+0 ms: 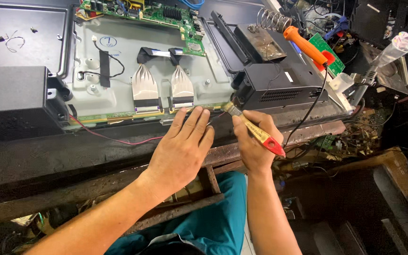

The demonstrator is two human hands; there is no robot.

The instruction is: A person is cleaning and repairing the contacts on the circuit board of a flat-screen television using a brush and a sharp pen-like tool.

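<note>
Landmark: the opened flat-panel screen (119,71) lay back-side up on the workbench; every place below was taken from it.

Brush: a small paintbrush (253,130) with a yellow-and-red handle sat at the panel's near edge, towards its right end, bristles touching the narrow circuit strip (119,114) that ran along that edge.

Handling of brush: it looked light and stiff in the handle, soft at the bristle tip; a grip on the middle of the handle seemed the natural hold, and light pressure would likely do.

Handling of strip and ribbons: the two flat ribbon cables (161,87) that ran down to the strip looked thin and easily creased; judged fragile, best not pulled.

Right hand: the right hand (253,141) was curled closed round the brush handle, thumb and fingers wrapped on it, the red end sticking out towards the person.

Left hand: the left hand (182,148) lay flat and fully spread, palm down, fingertips (194,115) resting on the panel's near edge just left of the bristles; it held nothing.

Nearby: an orange-handled soldering iron (305,45) rested beyond the panel's right end, well apart from both hands.

Red wire: a thin red wire (114,139) trailed along the front of the panel's near edge.
</note>
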